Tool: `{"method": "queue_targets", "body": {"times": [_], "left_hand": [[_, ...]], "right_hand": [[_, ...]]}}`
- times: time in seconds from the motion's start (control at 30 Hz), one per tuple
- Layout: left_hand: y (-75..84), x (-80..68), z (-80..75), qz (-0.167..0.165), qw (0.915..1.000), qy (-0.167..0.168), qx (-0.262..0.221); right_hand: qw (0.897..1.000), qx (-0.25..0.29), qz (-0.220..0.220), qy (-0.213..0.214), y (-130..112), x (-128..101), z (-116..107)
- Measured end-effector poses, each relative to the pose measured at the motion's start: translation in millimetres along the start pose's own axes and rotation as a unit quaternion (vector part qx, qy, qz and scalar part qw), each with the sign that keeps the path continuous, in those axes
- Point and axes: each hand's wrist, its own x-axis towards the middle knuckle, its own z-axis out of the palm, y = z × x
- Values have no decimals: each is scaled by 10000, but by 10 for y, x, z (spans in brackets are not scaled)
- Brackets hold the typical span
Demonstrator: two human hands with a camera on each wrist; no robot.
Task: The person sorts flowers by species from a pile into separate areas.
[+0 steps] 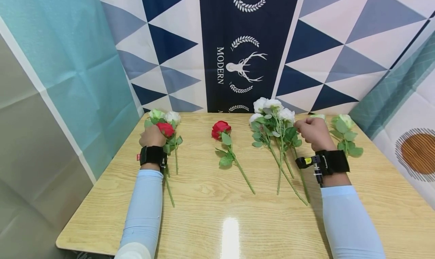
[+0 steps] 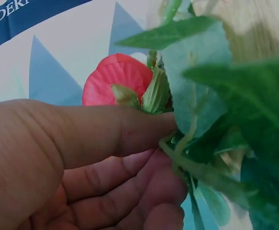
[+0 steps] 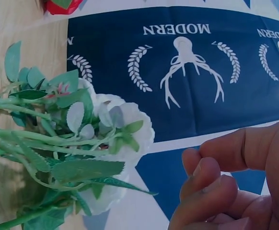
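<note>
My left hand (image 1: 153, 135) is at the table's far left and pinches the stem just under a red rose (image 1: 165, 129). The left wrist view shows the thumb (image 2: 106, 134) and fingers closed round that stem below the red bloom (image 2: 111, 79), among green leaves. A green bud (image 1: 156, 114) and a white bloom (image 1: 173, 117) lie just behind it. My right hand (image 1: 314, 132) is beside a bunch of white roses (image 1: 273, 111). In the right wrist view its fingers (image 3: 211, 187) are curled with nothing between them, a short way from the white blooms (image 3: 122, 129).
A single red rose (image 1: 221, 130) lies mid-table, its stem pointing toward me. A pale green flower with leaves (image 1: 344, 122) lies right of my right hand. The wooden table (image 1: 231, 221) is bare near me. Patterned cloth walls stand close on three sides.
</note>
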Motion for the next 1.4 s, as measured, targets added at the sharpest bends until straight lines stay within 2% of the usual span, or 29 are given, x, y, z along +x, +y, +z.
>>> {"method": "queue_targets", "body": {"times": [0.17, 0.4, 0.53, 0.7, 0.83, 0.97, 1.13, 1.23, 1.4], "left_hand": [[21, -41, -64, 76, 9993, 325, -146], [59, -82, -179, 248, 9979, 555, -234], [79, -131, -243, 383, 9946, 898, -341], [145, -255, -377, 563, 9867, 1378, -654], [214, -365, -488, 854, 9748, 1848, -907], [297, -491, -574, 1281, 9539, 2419, -1233], [413, -683, -677, 1823, 9181, 3134, -1605], [482, -819, -736, 2159, 8913, 3505, -1901], [607, -1010, -800, 2862, 8367, 3987, -2429]], "right_hand": [[9999, 7, -94, 101, -60, -21, -11], [9997, -44, -214, 120, -137, -91, -33], [9993, -53, -356, 141, -189, -138, -38], [9987, 3, -460, 226, -271, -199, -48], [9979, 44, -572, 305, -326, -248, -68], [9973, 25, -651, 336, -372, -299, -74], [9961, 58, -790, 393, -438, -343, -54], [9948, 97, -925, 415, -491, -375, -35], [9918, 89, -1218, 368, -578, -424, 35]]}}
